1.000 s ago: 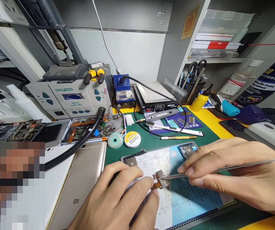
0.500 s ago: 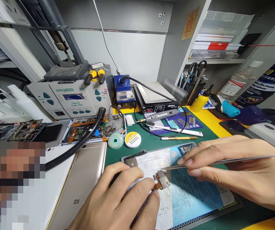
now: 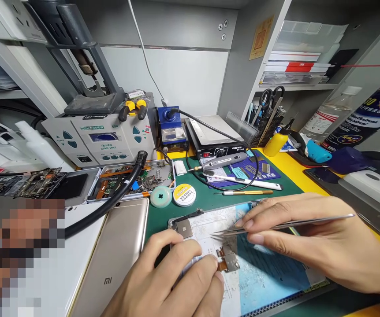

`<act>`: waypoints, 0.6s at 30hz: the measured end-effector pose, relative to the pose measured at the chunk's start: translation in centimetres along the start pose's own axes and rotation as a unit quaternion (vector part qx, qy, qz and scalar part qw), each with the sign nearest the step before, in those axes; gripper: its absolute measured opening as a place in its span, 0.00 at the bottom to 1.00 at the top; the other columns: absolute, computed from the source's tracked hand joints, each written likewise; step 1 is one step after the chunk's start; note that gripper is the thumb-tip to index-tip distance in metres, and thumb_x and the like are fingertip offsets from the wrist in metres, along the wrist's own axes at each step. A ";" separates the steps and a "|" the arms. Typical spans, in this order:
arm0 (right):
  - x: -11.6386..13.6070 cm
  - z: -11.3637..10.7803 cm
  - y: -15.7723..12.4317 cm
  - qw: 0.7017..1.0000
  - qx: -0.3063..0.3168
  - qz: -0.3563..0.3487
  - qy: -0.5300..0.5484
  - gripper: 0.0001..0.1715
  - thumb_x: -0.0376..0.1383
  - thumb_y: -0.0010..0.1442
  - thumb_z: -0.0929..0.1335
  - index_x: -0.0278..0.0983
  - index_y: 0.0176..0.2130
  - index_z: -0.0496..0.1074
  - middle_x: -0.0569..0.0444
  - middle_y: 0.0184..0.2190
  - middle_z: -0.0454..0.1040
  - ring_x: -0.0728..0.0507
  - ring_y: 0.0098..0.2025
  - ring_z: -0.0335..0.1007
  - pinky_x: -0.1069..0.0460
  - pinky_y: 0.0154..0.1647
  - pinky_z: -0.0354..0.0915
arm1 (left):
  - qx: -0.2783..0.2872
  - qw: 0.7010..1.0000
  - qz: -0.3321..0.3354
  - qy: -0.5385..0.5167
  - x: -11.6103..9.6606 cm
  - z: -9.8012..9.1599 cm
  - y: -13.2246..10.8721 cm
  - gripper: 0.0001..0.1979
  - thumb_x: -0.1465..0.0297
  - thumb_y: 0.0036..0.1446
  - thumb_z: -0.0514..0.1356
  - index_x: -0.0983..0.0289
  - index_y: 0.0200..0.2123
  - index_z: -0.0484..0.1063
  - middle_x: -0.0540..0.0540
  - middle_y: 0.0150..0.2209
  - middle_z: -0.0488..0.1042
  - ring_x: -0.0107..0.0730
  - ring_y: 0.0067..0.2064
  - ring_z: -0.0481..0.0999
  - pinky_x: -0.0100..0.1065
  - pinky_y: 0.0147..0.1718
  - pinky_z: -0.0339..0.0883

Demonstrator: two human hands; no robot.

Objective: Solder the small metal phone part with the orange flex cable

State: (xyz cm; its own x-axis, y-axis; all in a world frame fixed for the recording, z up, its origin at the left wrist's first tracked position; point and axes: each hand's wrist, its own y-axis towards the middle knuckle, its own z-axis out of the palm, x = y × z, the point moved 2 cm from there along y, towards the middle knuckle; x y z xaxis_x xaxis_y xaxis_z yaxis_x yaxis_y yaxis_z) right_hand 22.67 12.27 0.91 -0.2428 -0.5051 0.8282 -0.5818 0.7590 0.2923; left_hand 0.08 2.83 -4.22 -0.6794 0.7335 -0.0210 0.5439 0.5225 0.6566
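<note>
An opened phone frame [image 3: 259,281] with a blue and white inner surface lies on the green mat in front of me. My left hand [image 3: 170,281] rests on its left part, fingers curled and pressing down beside a small metal part on an orange flex cable [image 3: 229,260]. My right hand [image 3: 312,242] pinches metal tweezers [image 3: 276,226], whose tips hover just above and left of that metal part, apart from it.
A gold phone back [image 3: 113,259] lies at the left, crossed by a black hose [image 3: 110,200]. Behind are a rework station [image 3: 100,138], a tray of boards [image 3: 133,178], two round tins [image 3: 183,194], a heating plate [image 3: 213,132], pens, a tool cup [image 3: 269,119] and bottles at the right.
The tweezer tips lifted off the small metal part and moved up and left. The view shifted slightly; my left hand stayed pressing on the frame.
</note>
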 end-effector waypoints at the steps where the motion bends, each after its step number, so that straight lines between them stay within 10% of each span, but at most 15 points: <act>1: 0.0 0.2 0.0 1.000 0.004 -0.006 0.004 0.05 0.35 0.57 0.81 0.45 0.37 0.88 0.57 0.35 0.89 0.45 0.37 0.87 0.59 0.42 0.80 | -0.001 1.000 0.003 0.004 0.0 0.0 0.1 0.17 0.78 0.74 0.52 0.62 0.37 0.80 0.47 0.41 0.85 0.36 0.46 0.76 0.45 0.50 0.63; 18: 0.5 1.0 0.5 0.997 0.038 -0.069 0.005 0.06 0.31 0.59 0.80 0.39 0.39 0.88 0.52 0.35 0.89 0.43 0.38 0.87 0.58 0.35 0.80 | -0.010 1.000 0.004 0.025 -0.2 0.1 0.0 0.13 0.77 0.72 0.57 0.60 0.39 0.80 0.45 0.41 0.85 0.35 0.44 0.79 0.44 0.48 0.66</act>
State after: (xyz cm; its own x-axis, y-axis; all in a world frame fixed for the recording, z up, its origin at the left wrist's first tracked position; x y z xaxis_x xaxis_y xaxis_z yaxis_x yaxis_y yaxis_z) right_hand 21.51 11.95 1.00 -0.1479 -0.5984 0.7875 -0.6670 0.6482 0.3673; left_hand 0.29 2.73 -4.32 -0.6988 0.7150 0.0213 0.5394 0.5071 0.6722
